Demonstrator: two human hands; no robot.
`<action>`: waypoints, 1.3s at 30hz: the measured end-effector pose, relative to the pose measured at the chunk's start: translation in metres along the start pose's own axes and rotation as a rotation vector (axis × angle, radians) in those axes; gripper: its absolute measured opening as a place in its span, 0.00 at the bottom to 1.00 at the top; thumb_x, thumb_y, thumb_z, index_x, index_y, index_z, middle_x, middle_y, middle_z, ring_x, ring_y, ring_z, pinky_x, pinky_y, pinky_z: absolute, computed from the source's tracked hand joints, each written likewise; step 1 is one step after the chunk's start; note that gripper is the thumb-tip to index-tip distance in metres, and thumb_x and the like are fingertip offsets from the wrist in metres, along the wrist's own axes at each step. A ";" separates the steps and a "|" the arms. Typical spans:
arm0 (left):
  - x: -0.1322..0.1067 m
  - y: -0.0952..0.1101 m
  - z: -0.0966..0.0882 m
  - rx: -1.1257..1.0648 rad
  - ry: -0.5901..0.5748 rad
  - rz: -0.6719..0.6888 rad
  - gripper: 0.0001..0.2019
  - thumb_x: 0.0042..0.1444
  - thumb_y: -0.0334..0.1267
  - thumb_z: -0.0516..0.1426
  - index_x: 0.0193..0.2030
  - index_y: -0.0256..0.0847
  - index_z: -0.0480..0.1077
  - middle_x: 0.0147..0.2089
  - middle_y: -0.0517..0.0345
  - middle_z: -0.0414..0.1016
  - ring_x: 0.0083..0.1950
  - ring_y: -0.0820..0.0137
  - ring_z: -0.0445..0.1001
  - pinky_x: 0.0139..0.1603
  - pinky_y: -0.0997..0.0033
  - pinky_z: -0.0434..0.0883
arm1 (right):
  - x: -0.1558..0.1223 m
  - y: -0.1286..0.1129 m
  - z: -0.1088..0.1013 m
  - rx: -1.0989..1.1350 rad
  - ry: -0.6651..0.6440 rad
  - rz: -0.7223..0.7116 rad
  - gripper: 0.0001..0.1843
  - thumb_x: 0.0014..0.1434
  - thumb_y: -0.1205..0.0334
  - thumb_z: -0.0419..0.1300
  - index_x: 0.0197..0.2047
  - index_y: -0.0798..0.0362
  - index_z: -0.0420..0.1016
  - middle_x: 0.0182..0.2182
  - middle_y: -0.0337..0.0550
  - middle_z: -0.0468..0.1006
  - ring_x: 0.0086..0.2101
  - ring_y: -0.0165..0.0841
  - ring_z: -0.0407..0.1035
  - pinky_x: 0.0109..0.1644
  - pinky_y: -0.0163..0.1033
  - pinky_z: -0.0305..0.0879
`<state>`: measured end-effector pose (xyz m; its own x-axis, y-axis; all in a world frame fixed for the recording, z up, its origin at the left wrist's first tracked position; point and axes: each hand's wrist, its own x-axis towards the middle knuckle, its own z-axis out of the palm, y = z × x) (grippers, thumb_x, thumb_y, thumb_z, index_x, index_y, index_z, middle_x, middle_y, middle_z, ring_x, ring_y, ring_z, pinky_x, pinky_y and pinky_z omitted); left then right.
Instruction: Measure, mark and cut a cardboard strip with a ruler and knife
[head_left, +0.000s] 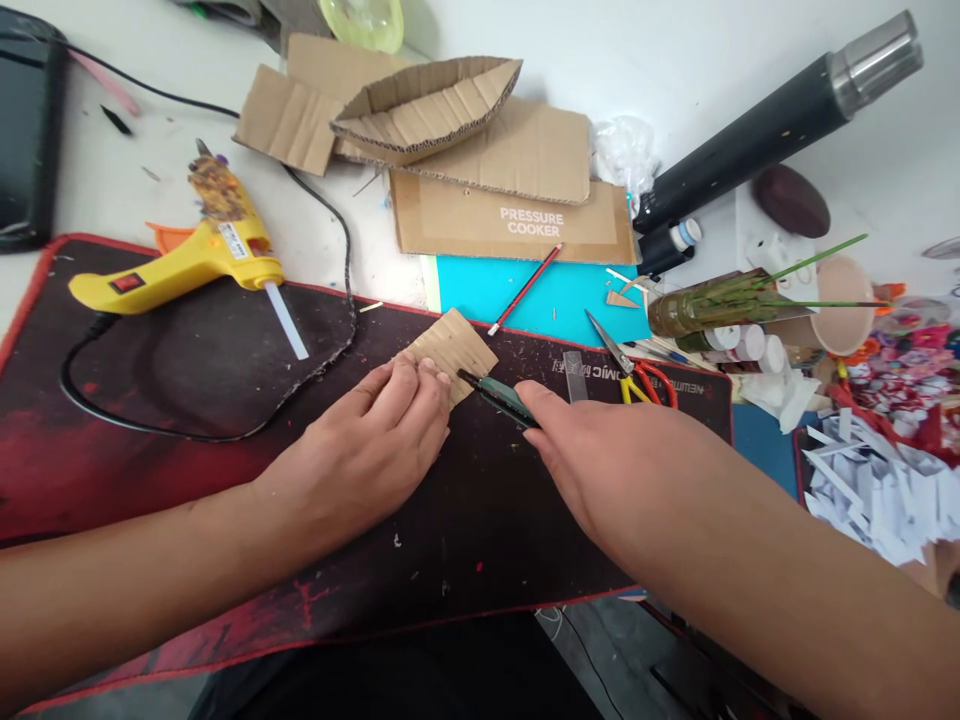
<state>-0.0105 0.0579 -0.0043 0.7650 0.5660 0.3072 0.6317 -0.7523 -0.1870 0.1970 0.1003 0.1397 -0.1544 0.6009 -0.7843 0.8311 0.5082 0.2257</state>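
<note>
My left hand (367,450) lies on the dark red-edged mat (187,400), its fingers together and pressing down on a small piece of corrugated cardboard (452,347). My right hand (600,455) is closed round a dark green utility knife (501,397). The knife's tip touches the near right edge of the cardboard piece, just beside my left fingertips.
A yellow glue gun (187,255) lies on the mat's left, its black cord looping across. Behind are a cardboard boat (427,105), flat cardboard sheets (517,215), a red pencil (526,288) and scissors (634,372). At right are a black flask (780,120) and paper scraps (877,480).
</note>
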 end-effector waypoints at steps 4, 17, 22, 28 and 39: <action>0.001 0.001 0.001 0.014 0.002 -0.014 0.20 0.73 0.28 0.53 0.65 0.18 0.77 0.60 0.29 0.82 0.61 0.46 0.82 0.60 0.51 0.82 | 0.001 -0.003 -0.010 0.014 -0.051 -0.003 0.36 0.72 0.66 0.61 0.80 0.55 0.63 0.40 0.52 0.90 0.33 0.42 0.84 0.28 0.37 0.59; 0.001 0.002 0.002 0.053 0.002 -0.006 0.21 0.72 0.30 0.53 0.64 0.17 0.76 0.59 0.28 0.83 0.60 0.44 0.83 0.60 0.51 0.82 | -0.001 -0.001 0.022 0.122 0.069 0.030 0.29 0.82 0.58 0.50 0.82 0.49 0.61 0.51 0.54 0.90 0.41 0.47 0.87 0.35 0.43 0.73; 0.001 0.004 0.002 0.076 -0.009 -0.004 0.22 0.72 0.30 0.53 0.65 0.18 0.77 0.59 0.30 0.83 0.60 0.44 0.83 0.61 0.52 0.81 | -0.008 0.003 0.035 0.168 0.136 0.055 0.30 0.81 0.57 0.52 0.81 0.46 0.64 0.50 0.53 0.90 0.39 0.48 0.87 0.35 0.44 0.75; 0.001 0.004 0.001 0.042 -0.014 -0.023 0.22 0.71 0.31 0.54 0.64 0.17 0.77 0.57 0.30 0.83 0.61 0.44 0.82 0.59 0.52 0.81 | -0.008 0.006 0.032 0.271 0.173 0.041 0.28 0.81 0.58 0.51 0.79 0.47 0.66 0.45 0.48 0.90 0.41 0.49 0.87 0.36 0.45 0.73; 0.003 0.005 0.001 0.031 -0.019 -0.033 0.23 0.72 0.34 0.56 0.65 0.17 0.76 0.59 0.29 0.82 0.62 0.43 0.81 0.62 0.52 0.80 | 0.009 -0.007 0.025 0.253 0.176 0.044 0.29 0.82 0.58 0.50 0.81 0.48 0.64 0.53 0.54 0.89 0.44 0.50 0.87 0.42 0.48 0.77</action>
<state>-0.0053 0.0559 -0.0053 0.7457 0.5967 0.2963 0.6599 -0.7226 -0.2057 0.2034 0.0869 0.1168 -0.1868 0.7276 -0.6601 0.9424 0.3226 0.0890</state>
